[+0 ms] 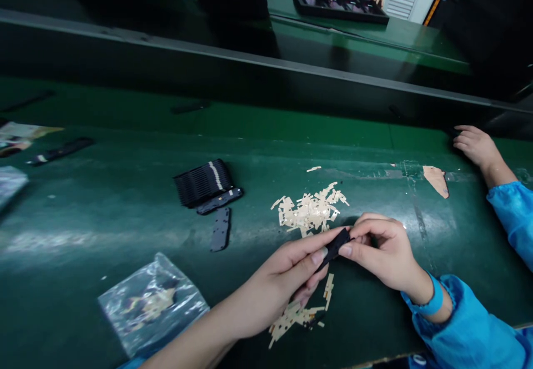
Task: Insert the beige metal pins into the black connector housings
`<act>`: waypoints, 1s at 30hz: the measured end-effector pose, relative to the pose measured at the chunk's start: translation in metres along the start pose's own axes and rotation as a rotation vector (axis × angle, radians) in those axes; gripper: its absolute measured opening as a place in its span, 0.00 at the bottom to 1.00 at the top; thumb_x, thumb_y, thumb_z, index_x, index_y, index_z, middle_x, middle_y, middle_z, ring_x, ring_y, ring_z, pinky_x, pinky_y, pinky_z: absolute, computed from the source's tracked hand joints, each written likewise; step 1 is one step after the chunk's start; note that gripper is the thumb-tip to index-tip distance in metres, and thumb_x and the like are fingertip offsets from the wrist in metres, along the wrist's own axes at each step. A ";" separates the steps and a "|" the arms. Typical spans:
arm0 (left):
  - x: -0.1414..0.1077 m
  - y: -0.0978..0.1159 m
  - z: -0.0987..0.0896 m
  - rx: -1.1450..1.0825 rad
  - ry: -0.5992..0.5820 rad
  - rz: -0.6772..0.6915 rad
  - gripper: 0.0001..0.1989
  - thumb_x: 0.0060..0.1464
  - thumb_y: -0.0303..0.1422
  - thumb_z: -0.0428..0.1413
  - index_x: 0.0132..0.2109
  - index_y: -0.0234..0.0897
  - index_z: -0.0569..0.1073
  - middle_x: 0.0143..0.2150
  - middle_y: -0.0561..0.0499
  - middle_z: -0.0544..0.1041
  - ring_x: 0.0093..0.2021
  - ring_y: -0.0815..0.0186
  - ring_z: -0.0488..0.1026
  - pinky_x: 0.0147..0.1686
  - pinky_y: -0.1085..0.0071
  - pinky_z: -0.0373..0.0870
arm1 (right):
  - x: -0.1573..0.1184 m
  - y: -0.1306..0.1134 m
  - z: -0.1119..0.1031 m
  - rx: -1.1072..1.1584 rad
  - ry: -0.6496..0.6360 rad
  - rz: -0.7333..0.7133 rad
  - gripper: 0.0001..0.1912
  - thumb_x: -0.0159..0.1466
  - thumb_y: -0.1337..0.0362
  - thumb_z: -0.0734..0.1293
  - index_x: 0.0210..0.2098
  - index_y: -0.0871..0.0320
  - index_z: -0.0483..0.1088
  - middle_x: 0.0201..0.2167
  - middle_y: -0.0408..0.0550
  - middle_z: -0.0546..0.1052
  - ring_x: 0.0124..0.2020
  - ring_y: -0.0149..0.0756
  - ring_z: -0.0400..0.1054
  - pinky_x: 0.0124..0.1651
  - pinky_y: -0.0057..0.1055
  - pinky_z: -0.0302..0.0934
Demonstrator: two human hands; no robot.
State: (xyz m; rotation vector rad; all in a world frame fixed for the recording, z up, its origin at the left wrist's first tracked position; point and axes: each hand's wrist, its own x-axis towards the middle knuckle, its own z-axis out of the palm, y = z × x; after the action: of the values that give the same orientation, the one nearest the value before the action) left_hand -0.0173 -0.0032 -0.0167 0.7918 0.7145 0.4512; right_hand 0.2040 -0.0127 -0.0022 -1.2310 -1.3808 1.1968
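Observation:
Between the thumb and fingers of my left hand (287,272) is a small, flat black plastic part (334,248), held at a slant. The fingertips of my right hand (381,247) are pinched at its upper right end; whether they hold some smaller piece there is hidden. Just beyond my hands lies a loose pile of cream-coloured strips (310,210). A smaller heap of similar strips (293,319) lies below my left hand, partly covered by it. Farther left stands a tight row of black parts (203,183), with two more dark parts (220,229) lying flat beside it.
A clear plastic bag (152,305) with pale pieces lies left of my forearm. At right, a co-worker's hand (477,145) touches a dark object. A tan scrap (436,181) lies nearby. A raised rail (250,58) crosses behind; beyond it, another person handles a black tray (339,8).

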 end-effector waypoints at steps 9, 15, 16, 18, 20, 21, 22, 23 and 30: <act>0.001 0.005 0.001 -0.276 -0.069 -0.052 0.26 0.65 0.42 0.63 0.66 0.37 0.75 0.26 0.59 0.63 0.20 0.74 0.58 0.23 0.76 0.60 | 0.003 -0.004 -0.013 -0.005 0.021 0.030 0.07 0.63 0.60 0.77 0.33 0.56 0.79 0.29 0.44 0.73 0.25 0.29 0.62 0.25 0.29 0.55; 0.005 0.001 -0.002 -0.289 -0.091 -0.056 0.24 0.65 0.41 0.63 0.63 0.37 0.77 0.25 0.59 0.63 0.19 0.74 0.58 0.21 0.76 0.61 | 0.002 -0.007 -0.012 -0.016 0.025 0.034 0.07 0.62 0.61 0.77 0.32 0.55 0.79 0.29 0.44 0.74 0.25 0.30 0.61 0.25 0.29 0.55; 0.005 0.001 -0.002 -0.281 -0.095 -0.058 0.23 0.65 0.41 0.63 0.63 0.37 0.77 0.25 0.59 0.63 0.19 0.75 0.58 0.22 0.76 0.61 | 0.002 -0.007 -0.012 -0.017 0.027 0.037 0.07 0.63 0.61 0.77 0.31 0.56 0.78 0.29 0.44 0.74 0.25 0.30 0.61 0.25 0.29 0.55; 0.005 0.003 -0.001 -0.268 -0.112 -0.059 0.22 0.65 0.42 0.63 0.62 0.37 0.78 0.24 0.59 0.63 0.19 0.75 0.58 0.21 0.76 0.60 | 0.003 -0.007 -0.012 -0.011 0.027 0.044 0.08 0.63 0.61 0.77 0.30 0.56 0.78 0.28 0.44 0.74 0.24 0.30 0.61 0.25 0.30 0.55; 0.005 0.006 0.001 -0.256 -0.111 -0.061 0.22 0.66 0.42 0.62 0.61 0.36 0.78 0.24 0.59 0.62 0.19 0.74 0.56 0.21 0.76 0.59 | 0.003 -0.007 -0.012 -0.002 0.019 0.052 0.08 0.63 0.61 0.77 0.30 0.56 0.78 0.28 0.44 0.74 0.24 0.30 0.61 0.25 0.30 0.55; 0.004 0.008 0.002 -0.246 -0.102 -0.068 0.21 0.66 0.41 0.61 0.61 0.36 0.78 0.25 0.59 0.62 0.20 0.74 0.56 0.21 0.75 0.58 | 0.003 -0.007 -0.012 0.003 0.015 0.055 0.08 0.64 0.61 0.77 0.30 0.56 0.78 0.27 0.43 0.74 0.24 0.29 0.61 0.25 0.29 0.54; 0.003 0.009 0.003 -0.237 -0.094 -0.075 0.21 0.66 0.41 0.61 0.60 0.36 0.79 0.25 0.59 0.62 0.20 0.74 0.55 0.22 0.75 0.58 | 0.004 -0.007 -0.012 0.006 0.013 0.059 0.08 0.64 0.61 0.76 0.30 0.56 0.78 0.27 0.43 0.74 0.24 0.29 0.61 0.25 0.29 0.54; 0.003 0.010 0.004 -0.232 -0.092 -0.077 0.20 0.66 0.41 0.61 0.60 0.36 0.79 0.25 0.59 0.61 0.20 0.74 0.54 0.22 0.75 0.58 | 0.004 -0.007 -0.012 0.010 0.011 0.064 0.08 0.64 0.61 0.76 0.30 0.56 0.78 0.27 0.43 0.74 0.24 0.29 0.61 0.25 0.30 0.54; 0.002 0.011 0.005 -0.216 -0.092 -0.053 0.20 0.66 0.42 0.61 0.59 0.38 0.80 0.25 0.59 0.61 0.20 0.74 0.52 0.22 0.76 0.58 | 0.003 -0.004 -0.013 0.048 0.002 0.113 0.09 0.64 0.59 0.77 0.30 0.56 0.78 0.28 0.42 0.73 0.24 0.29 0.59 0.26 0.30 0.52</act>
State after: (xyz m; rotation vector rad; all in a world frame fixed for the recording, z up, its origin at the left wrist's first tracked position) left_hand -0.0134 0.0024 -0.0070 0.5851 0.5886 0.4335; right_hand 0.2159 -0.0088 0.0032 -1.2902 -1.2882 1.2979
